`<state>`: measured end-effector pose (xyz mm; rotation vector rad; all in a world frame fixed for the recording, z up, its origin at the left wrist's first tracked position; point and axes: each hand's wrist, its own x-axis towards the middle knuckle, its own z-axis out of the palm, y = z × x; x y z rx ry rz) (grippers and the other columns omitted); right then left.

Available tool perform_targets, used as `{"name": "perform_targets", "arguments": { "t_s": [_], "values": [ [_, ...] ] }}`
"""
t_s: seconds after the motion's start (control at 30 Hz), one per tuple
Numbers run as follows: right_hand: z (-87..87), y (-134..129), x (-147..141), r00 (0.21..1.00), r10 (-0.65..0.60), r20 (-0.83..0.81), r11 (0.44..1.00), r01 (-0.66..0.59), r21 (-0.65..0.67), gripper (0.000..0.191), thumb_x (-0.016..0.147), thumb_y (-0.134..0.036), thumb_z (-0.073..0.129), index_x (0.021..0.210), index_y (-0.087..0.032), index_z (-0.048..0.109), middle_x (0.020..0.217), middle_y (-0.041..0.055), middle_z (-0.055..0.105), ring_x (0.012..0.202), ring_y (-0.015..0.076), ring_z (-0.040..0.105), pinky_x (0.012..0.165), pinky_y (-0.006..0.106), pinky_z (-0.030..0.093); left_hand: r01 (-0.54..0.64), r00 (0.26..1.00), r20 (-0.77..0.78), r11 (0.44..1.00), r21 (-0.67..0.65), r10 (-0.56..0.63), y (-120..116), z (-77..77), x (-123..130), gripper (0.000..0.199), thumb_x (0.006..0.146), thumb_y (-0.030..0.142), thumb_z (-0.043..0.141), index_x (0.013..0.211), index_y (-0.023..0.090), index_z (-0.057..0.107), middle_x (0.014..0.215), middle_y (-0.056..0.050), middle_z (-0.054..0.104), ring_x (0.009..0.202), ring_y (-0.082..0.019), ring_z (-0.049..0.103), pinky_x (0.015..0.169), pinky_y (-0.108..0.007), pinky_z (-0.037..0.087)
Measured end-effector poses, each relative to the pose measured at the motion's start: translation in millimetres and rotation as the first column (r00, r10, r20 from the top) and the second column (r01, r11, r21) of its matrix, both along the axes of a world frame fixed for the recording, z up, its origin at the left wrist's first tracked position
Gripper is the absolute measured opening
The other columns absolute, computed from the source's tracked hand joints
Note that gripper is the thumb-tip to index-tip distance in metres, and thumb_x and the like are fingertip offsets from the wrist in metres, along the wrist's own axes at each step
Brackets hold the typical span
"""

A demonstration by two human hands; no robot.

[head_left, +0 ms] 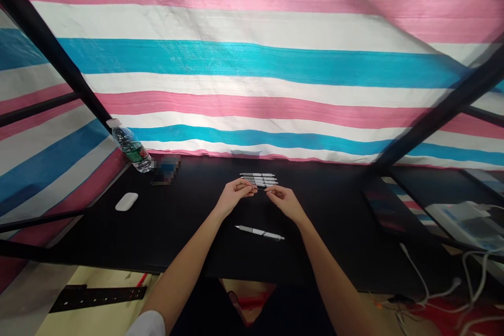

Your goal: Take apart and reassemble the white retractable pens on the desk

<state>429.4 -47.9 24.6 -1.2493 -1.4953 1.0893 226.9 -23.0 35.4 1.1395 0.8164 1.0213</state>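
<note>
My left hand [236, 194] and my right hand [286, 201] meet over the middle of the black table, each with thumb and fingers pinched. Between their fingertips runs a thin dark rod [262, 189], held at both ends; its exact kind is too small to tell. Just beyond my fingers, several white and grey pens [258, 175] lie side by side in a row, the nearest partly hidden by my hands. Closer to me, a single white pen [260, 232] rests on the table at a slight slant, touched by neither hand.
On the left of the black table [177, 236] are a white rounded case [126, 201], a water bottle [132, 148] and a blurred-out item [166, 169]. A dark flat panel [384, 207] and white cables [417, 273] are at right. Black frame poles and striped sheeting surround the table.
</note>
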Motion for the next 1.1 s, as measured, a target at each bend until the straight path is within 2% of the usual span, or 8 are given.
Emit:
{"name": "perform_targets", "arguments": {
  "t_s": [0.3, 0.47, 0.57, 0.63, 0.7, 0.8, 0.97, 1.1],
  "values": [
    [-1.0, 0.2, -0.9, 0.997, 0.071, 0.04, 0.997, -0.071, -0.004, 0.033, 0.079, -0.047, 0.059, 0.088, -0.017, 0.069, 0.06, 0.0, 0.055, 0.056, 0.0132, 0.05, 0.053, 0.026, 0.041, 0.057, 0.991, -0.123, 0.995, 0.083, -0.047, -0.9, -4.8, 4.5, 0.031, 0.071, 0.037, 0.074, 0.089, 0.013, 0.066, 0.082, -0.01, 0.072, 0.082, -0.023, 0.069, 0.078, -0.036, 0.054],
    [-4.5, 3.4, 1.3, 1.0, 0.02, 0.004, 1.0, -0.02, -0.013, 0.038, 0.08, -0.054, 0.057, 0.086, -0.017, 0.068, 0.059, 0.0007, 0.056, 0.054, 0.0134, 0.05, 0.048, 0.025, 0.04, -0.033, 0.979, -0.193, 0.981, 0.193, 0.07, 3.3, -4.4, 0.0, 0.037, 0.072, 0.034, 0.072, 0.103, 0.016, 0.063, 0.081, -0.005, 0.068, 0.073, -0.019, 0.064, 0.062, -0.029, 0.052],
    [-5.5, 5.0, 3.1, 0.999, -0.047, -0.027, 0.999, 0.047, -0.008, 0.041, 0.081, -0.056, 0.055, 0.085, -0.017, 0.067, 0.058, 0.0004, 0.055, 0.052, 0.0125, 0.049, 0.048, 0.025, 0.039, -0.127, 0.894, -0.352, 0.909, 0.396, 0.278, 7.5, -6.2, -6.9, 0.02, 0.077, 0.027, 0.063, 0.095, 0.018, 0.065, 0.074, -0.002, 0.063, 0.067, -0.015, 0.057, 0.058, -0.026, 0.046],
    [-5.6, 5.5, 3.8, 0.996, -0.074, -0.048, 0.997, 0.074, -0.009, 0.043, 0.081, -0.057, 0.054, 0.085, -0.016, 0.067, 0.057, 0.0004, 0.055, 0.052, 0.0123, 0.048, 0.048, 0.025, 0.039, -0.109, 0.802, -0.446, 0.831, 0.545, 0.398, 9.9, -8.8, -11.0, 0.013, 0.077, 0.021, 0.06, 0.088, 0.019, 0.066, 0.074, -0.002, 0.062, 0.068, -0.016, 0.055, 0.064, -0.029, 0.045],
    [-5.2, 5.6, 3.7, 0.995, -0.085, -0.06, 0.996, 0.085, -0.012, 0.045, 0.08, -0.059, 0.054, 0.086, -0.016, 0.067, 0.057, 0.0006, 0.055, 0.051, 0.0126, 0.048, 0.048, 0.025, 0.039, -0.039, 0.731, -0.511, 0.774, 0.631, 0.453, 11.5, -12.8, -13.7, 0.011, 0.076, 0.017, 0.06, 0.084, 0.02, 0.066, 0.079, -0.004, 0.063, 0.075, -0.019, 0.054, 0.071, -0.032, 0.045],
    [-3.9, 5.4, 2.6, 0.993, -0.098, -0.067, 0.995, 0.097, -0.013, 0.047, 0.078, -0.061, 0.055, 0.085, -0.016, 0.067, 0.055, 0.0006, 0.056, 0.05, 0.0125, 0.048, 0.047, 0.025, 0.039, 0.056, 0.67, -0.587, 0.757, 0.651, 0.455, 12.9, -20.7, -14.5, 0.012, 0.075, 0.014, 0.06, 0.083, 0.02, 0.066, 0.086, -0.007, 0.063, 0.087, -0.024, 0.054, 0.08, -0.037, 0.044],
    [-0.6, 4.8, 1.4, 0.991, -0.107, -0.083, 0.994, 0.105, -0.024, 0.047, 0.079, -0.061, 0.054, 0.085, -0.016, 0.066, 0.055, 0.001, 0.057, 0.049, 0.0123, 0.048, 0.044, 0.024, 0.037, 0.098, 0.68, -0.606, 0.769, 0.632, 0.412, 13.5, -28.7, -13.2, 0.02, 0.076, 0.011, 0.058, 0.088, 0.022, 0.069, 0.09, -0.008, 0.065, 0.09, -0.025, 0.055, 0.084, -0.039, 0.043],
    [0.4, 4.0, 2.4, 0.986, -0.114, -0.118, 0.993, 0.109, -0.045, 0.044, 0.08, -0.059, 0.053, 0.084, -0.017, 0.065, 0.057, 0.0012, 0.058, 0.048, 0.0113, 0.048, 0.044, 0.024, 0.037, 0.029, 0.761, -0.529, 0.795, 0.606, 0.375, 11.2, -23.2, -10.7, 0.015, 0.079, 0.017, 0.059, 0.084, 0.023, 0.072, 0.083, -0.007, 0.065, 0.082, -0.023, 0.057, 0.079, -0.035, 0.044]
  ]
}}
